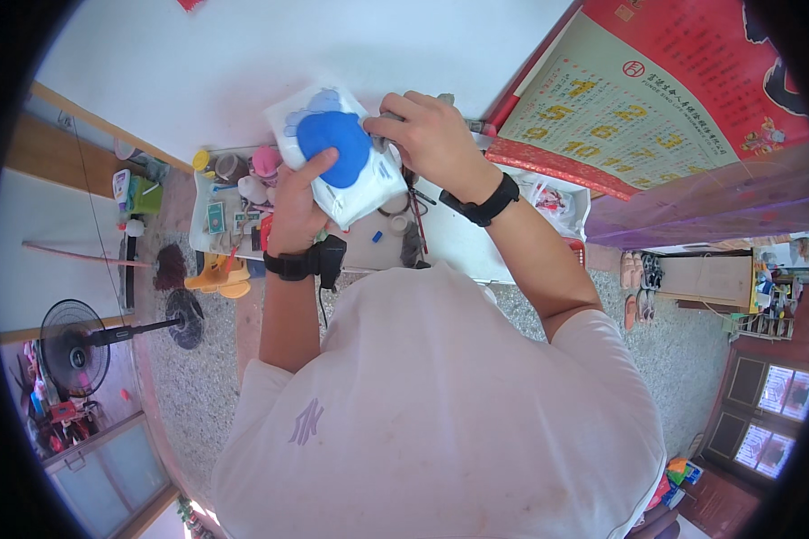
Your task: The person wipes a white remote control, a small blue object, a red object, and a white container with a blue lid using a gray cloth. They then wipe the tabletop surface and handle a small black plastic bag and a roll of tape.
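My left hand grips a white plastic package with a blue print by its near left side, the thumb lying over the blue area. At the package's upper right edge is my right hand, its fingers bent around a small greyish thing that is too hidden to name. Both wrists wear black bands, the left one with a black device on it. Below the package, on the white table, lie a small blue cap-like piece, a roll of tape and a dark crumpled thing.
Jars, a pink-lidded container and small boxes crowd the table's left end. A clear plastic bag lies at its right end, below a wall calendar. Yellow footwear and a standing fan are at the left.
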The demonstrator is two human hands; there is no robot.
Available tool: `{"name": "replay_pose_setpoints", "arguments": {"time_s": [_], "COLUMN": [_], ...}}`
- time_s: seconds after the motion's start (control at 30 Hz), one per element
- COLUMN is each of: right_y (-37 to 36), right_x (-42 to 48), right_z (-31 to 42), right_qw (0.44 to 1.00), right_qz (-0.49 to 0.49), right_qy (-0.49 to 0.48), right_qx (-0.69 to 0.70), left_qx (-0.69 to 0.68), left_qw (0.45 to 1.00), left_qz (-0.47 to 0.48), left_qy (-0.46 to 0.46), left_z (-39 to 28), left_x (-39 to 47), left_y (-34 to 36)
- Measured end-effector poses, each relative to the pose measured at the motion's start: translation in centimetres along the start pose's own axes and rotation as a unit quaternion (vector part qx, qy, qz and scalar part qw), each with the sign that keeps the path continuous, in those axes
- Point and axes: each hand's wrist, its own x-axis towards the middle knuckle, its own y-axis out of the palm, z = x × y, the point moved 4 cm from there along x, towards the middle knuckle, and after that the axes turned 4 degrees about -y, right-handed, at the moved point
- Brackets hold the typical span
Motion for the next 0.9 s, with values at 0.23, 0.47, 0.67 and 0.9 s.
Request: {"name": "replay_pose_setpoints", "arguments": {"time_s": [0.23,0.47,0.67,0.9], "right_y": [-0.3,-0.2,-0.9,1.0], "right_x": [-0.1,-0.2,0.1,0.0], "right_z": [-0.9,-1.6,-1.5,-0.9], "right_qw": [0.991,0.961,0.971,0.981], "right_qz": [-0.048,-0.051,-0.012,0.023], "right_qy": [0.091,0.159,0.137,0.180], "right_qx": [0.089,0.220,0.195,0.073], "left_qx": [0.032,0.056,0.224,0.405], "left_qw": [0.999,0.997,0.973,0.913], "left_qz": [0.035,0.052,0.053,0.009], "left_qy": [-0.024,-0.022,-0.034,0.039], "left_z": [0.6,0.0,-0.1,2.0], "left_x": [-0.7,-0.5,-0.6,0.3], "left_y": [0.8,0.6,1.9,1.1]}}
